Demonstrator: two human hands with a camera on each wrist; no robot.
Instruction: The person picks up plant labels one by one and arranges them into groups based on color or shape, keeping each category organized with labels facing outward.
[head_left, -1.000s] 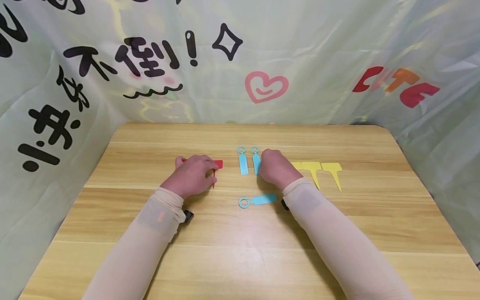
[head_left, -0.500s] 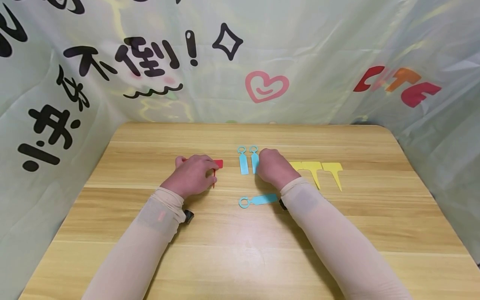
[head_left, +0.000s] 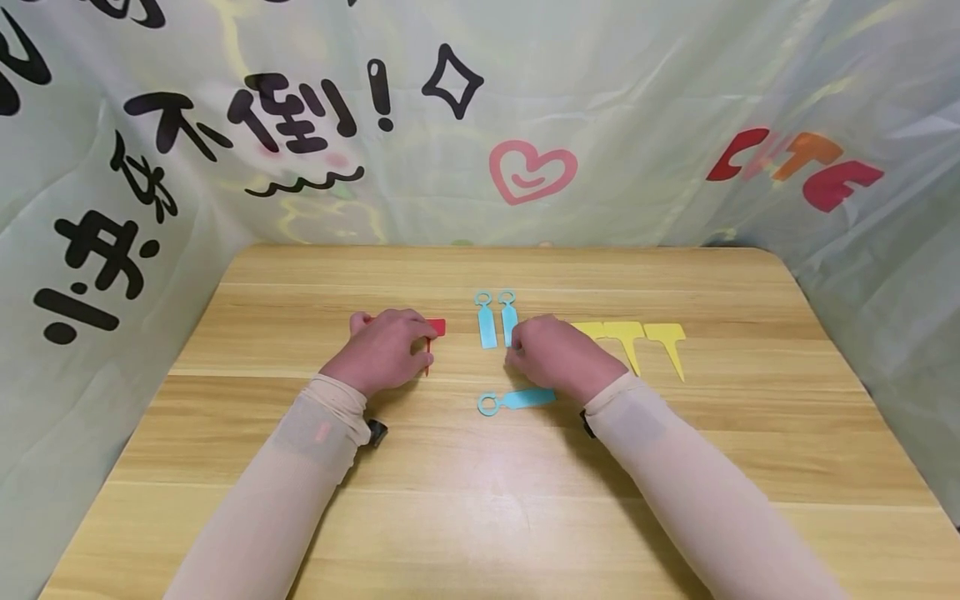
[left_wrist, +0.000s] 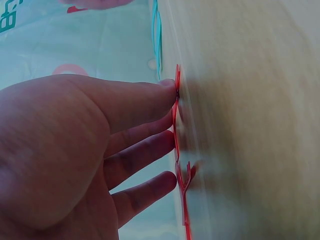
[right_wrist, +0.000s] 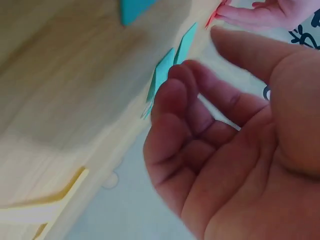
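Observation:
In the head view my left hand (head_left: 384, 352) rests its fingertips on red T-shaped tags (head_left: 437, 327), most of which it covers. The left wrist view shows straight fingers touching the thin red tags (left_wrist: 176, 125) against the wood. My right hand (head_left: 564, 354) is beside the right one of two upright blue ring-topped tags (head_left: 487, 327) and hides part of it. In the right wrist view its fingers are loosely bent, the thumb stands apart, and nothing is pinched; the blue tags (right_wrist: 161, 72) lie just beyond the fingertips. A third blue tag (head_left: 527, 399) lies sideways nearer me.
Yellow T-shaped tags (head_left: 664, 335) lie in a row right of my right hand, the leftmost partly covered by it. All rest on a wooden table (head_left: 480, 517). A printed cloth (head_left: 637, 100) hangs behind the table and at its sides.
The right blue tag has shifted slightly left, closer to its neighbour. My right hand has then come off it, moving down toward me. My left hand stays put.

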